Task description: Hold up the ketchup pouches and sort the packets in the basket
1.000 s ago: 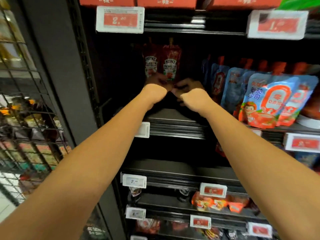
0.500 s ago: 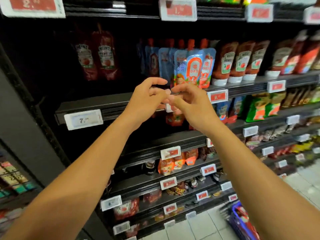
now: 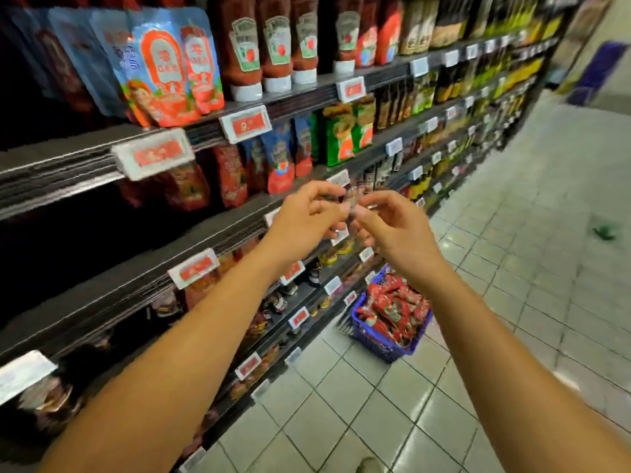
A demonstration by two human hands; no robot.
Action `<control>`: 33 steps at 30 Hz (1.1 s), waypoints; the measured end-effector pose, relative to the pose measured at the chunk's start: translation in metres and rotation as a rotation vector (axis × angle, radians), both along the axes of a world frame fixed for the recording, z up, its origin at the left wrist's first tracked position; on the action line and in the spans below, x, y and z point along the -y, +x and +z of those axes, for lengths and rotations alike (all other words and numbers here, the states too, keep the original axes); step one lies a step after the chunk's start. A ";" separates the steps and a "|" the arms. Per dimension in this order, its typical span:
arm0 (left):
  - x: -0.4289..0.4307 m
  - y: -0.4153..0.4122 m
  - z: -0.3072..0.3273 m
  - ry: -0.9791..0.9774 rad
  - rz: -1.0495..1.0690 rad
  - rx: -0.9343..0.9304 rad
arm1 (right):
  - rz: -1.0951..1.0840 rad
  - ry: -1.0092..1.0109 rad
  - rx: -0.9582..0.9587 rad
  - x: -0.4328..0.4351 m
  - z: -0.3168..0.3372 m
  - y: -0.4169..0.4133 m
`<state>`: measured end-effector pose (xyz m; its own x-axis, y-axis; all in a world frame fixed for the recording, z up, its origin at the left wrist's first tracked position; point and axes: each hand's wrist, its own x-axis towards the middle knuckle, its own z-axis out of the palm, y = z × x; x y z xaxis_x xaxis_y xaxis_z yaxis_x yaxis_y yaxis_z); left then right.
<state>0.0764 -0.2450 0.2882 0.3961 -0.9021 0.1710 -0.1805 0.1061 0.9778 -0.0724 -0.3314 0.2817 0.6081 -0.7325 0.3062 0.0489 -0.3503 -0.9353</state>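
Hands met in front of the shelving, at the height of its third shelf edge: the left hand (image 3: pixel 304 220) and the right hand (image 3: pixel 392 227) were raised together with their fingertips almost touching, and between them they pinched a small clear piece (image 3: pixel 353 203), too blurred and too small to name more closely. Fingers of both hands were curled in toward that piece, the left thumb and forefinger closing on it from one side, the right ones from the other. Behind the hands ran the dark shelves (image 3: pixel 102 295) with white-and-red price tags (image 3: pixel 245 123) clipped along their edges. Above the hands, on the upper shelf, stood blue-and-red sauce pouches (image 3: pixel 164 70) and, just to their right, upside-down ketchup bottles (image 3: pixel 273 42) on white caps. Between that shelf and the hands sat green and red pouches (image 3: pixel 345 131). Below and to the right of the hands, on the tiled floor (image 3: pixel 512 268) close against the shelving, stood a blue basket (image 3: pixel 382 343) filled with red packets (image 3: pixel 392 305).
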 end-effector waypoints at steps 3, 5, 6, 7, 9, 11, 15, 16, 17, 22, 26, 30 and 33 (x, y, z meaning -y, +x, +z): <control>0.041 -0.028 -0.014 0.036 -0.091 -0.020 | -0.098 0.028 -0.027 0.028 -0.012 -0.035; 0.069 -0.044 -0.023 0.054 -0.130 -0.052 | -0.152 0.032 -0.053 0.048 -0.020 -0.056; 0.083 -0.051 -0.028 0.065 -0.146 -0.061 | -0.172 0.046 -0.058 0.059 -0.024 -0.067; 0.096 -0.058 -0.032 0.078 -0.162 -0.065 | -0.192 0.065 -0.064 0.069 -0.029 -0.077; 0.121 -0.072 -0.041 0.103 -0.195 -0.085 | -0.235 0.097 -0.088 0.091 -0.038 -0.095; 0.143 -0.085 -0.051 0.132 -0.217 -0.107 | -0.274 0.114 -0.125 0.111 -0.047 -0.113; 0.179 -0.109 -0.073 0.185 -0.217 -0.149 | -0.322 0.177 -0.172 0.146 -0.065 -0.140; 0.187 -0.113 -0.079 0.202 -0.213 -0.165 | -0.333 0.189 -0.185 0.154 -0.069 -0.146; 0.195 -0.116 -0.085 0.220 -0.209 -0.179 | -0.344 0.200 -0.198 0.162 -0.074 -0.150; 0.230 -0.120 -0.118 0.281 -0.208 -0.236 | -0.370 0.273 -0.252 0.193 -0.098 -0.163; 0.253 -0.106 -0.148 0.339 -0.194 -0.266 | -0.392 0.372 -0.284 0.215 -0.125 -0.161; 0.281 -0.085 -0.183 0.418 -0.166 -0.275 | -0.395 0.465 -0.332 0.241 -0.156 -0.150; 0.308 -0.067 -0.210 0.484 -0.161 -0.282 | -0.406 0.515 -0.353 0.265 -0.178 -0.137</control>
<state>0.0093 -0.5526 0.0778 0.2180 -0.9038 -0.3683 0.0758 -0.3606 0.9296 -0.2093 -0.5963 0.1036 0.2577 -0.9184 -0.3003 -0.3250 0.2103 -0.9220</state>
